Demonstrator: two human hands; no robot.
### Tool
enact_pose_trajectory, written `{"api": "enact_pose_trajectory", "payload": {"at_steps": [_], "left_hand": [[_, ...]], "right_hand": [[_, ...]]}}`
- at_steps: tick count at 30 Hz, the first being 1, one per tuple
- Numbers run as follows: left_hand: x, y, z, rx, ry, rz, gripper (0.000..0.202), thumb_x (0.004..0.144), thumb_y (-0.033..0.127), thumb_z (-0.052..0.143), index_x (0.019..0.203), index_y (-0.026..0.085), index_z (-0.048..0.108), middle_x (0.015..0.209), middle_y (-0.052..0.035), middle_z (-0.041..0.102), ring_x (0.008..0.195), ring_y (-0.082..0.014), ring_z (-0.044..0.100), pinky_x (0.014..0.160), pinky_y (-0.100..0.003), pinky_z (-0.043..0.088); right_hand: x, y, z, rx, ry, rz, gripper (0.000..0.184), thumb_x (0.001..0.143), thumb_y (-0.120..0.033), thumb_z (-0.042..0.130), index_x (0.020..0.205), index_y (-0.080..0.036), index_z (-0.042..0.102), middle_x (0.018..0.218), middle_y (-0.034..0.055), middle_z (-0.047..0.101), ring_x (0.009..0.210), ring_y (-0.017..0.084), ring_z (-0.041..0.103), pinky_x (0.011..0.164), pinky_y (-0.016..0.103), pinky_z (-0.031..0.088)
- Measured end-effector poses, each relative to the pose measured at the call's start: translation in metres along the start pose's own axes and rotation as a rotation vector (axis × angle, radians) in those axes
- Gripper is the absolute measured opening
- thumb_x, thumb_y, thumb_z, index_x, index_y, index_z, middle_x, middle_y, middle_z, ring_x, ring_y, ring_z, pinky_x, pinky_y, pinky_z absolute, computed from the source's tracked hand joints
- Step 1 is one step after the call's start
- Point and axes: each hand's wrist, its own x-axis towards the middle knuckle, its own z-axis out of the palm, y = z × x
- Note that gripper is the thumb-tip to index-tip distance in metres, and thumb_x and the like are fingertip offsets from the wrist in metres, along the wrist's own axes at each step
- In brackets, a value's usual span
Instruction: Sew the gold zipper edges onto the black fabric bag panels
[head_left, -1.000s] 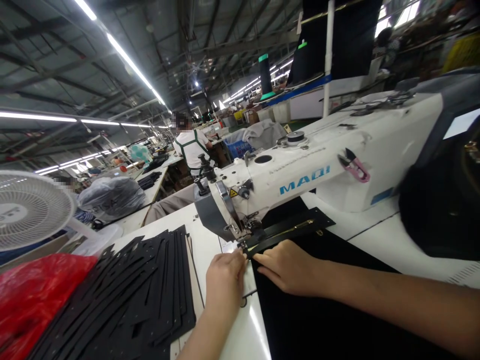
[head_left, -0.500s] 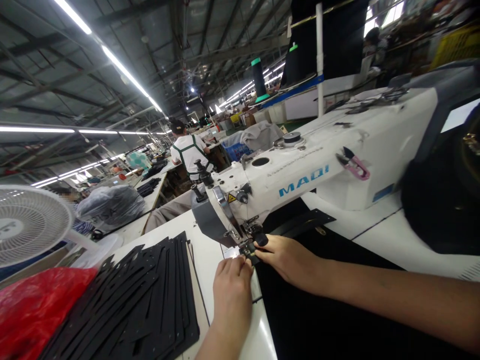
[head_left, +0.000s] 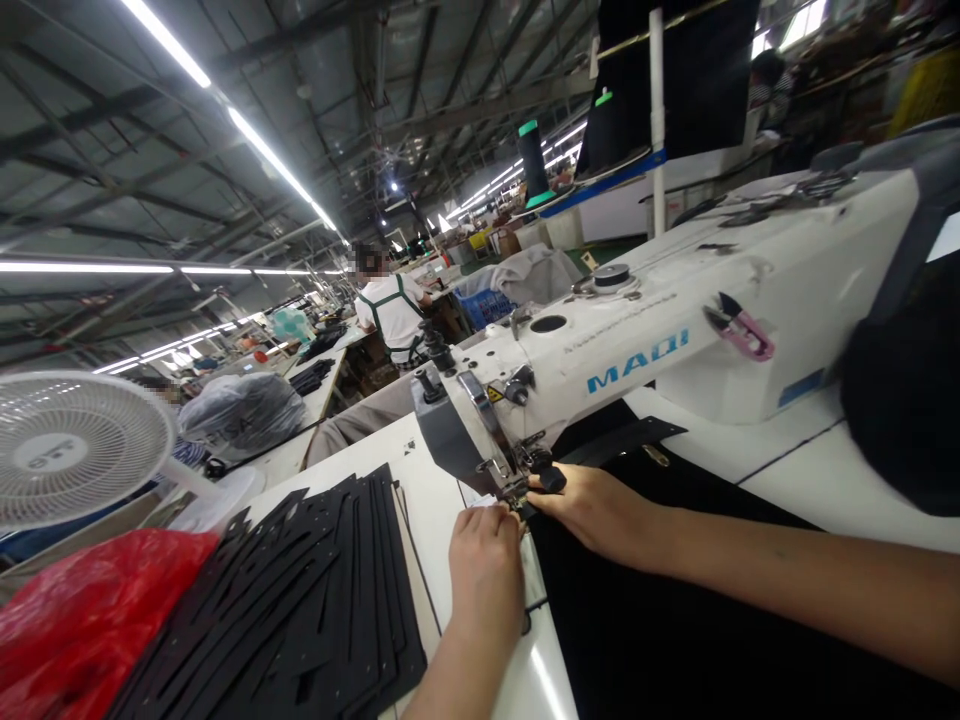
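A white sewing machine (head_left: 637, 350) spans the middle of the view, its needle end tilted down toward both hands. My left hand (head_left: 487, 560) is closed in front of the presser foot (head_left: 516, 492); its fingertips are curled down, and what they hold is hidden. Close on the right, my right hand (head_left: 600, 515) pinches at the edge of the black fabric (head_left: 637, 630), its fingertips beside the foot. That fabric spreads over the table under my right forearm. Behind the right hand lies a black strip (head_left: 637, 435) with a metal zipper pull (head_left: 657, 455) near it.
Stacked black cut pieces (head_left: 322, 590) cover the table on the left, beside a red plastic bag (head_left: 97, 600) and a white fan (head_left: 75, 450). Pink-handled thread snips (head_left: 742, 330) rest against the machine arm. Ahead, a person in a white shirt (head_left: 394, 310) works at another table.
The view has swung slightly left, so the machine and both hands appear farther right. Both hands remain at the presser foot, with only a slight shift of the left fingers.
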Motion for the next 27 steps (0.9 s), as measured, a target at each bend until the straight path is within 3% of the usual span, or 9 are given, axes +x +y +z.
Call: {"api": "enact_pose_trajectory", "payload": {"at_steps": [11,27], "left_hand": [[-0.0003,-0.0009,0.002,0.041,0.038,-0.012,0.014,0.077,0.006,0.061,0.07,0.017,0.058,0.071,-0.001,0.064,0.064,-0.0176,0.059,0.061,-0.03,0.046],[-0.0022,-0.0053,0.0062,0.079,0.004,0.076,0.015,0.077,0.0,0.053,0.076,0.014,0.06,0.077,-0.0058,0.064,0.07,-0.0208,0.061,0.064,-0.033,0.05]], "right_hand": [[0.0002,0.0009,0.0042,0.008,0.013,0.004,0.027,0.088,-0.012,0.039,0.095,-0.017,0.065,0.093,0.0095,0.062,0.088,0.019,0.055,0.076,0.03,0.043],[0.0022,-0.0016,-0.0019,-0.091,-0.003,-0.039,0.025,0.087,-0.014,0.041,0.095,-0.018,0.064,0.09,0.0085,0.061,0.084,0.019,0.053,0.072,0.03,0.04]]}}
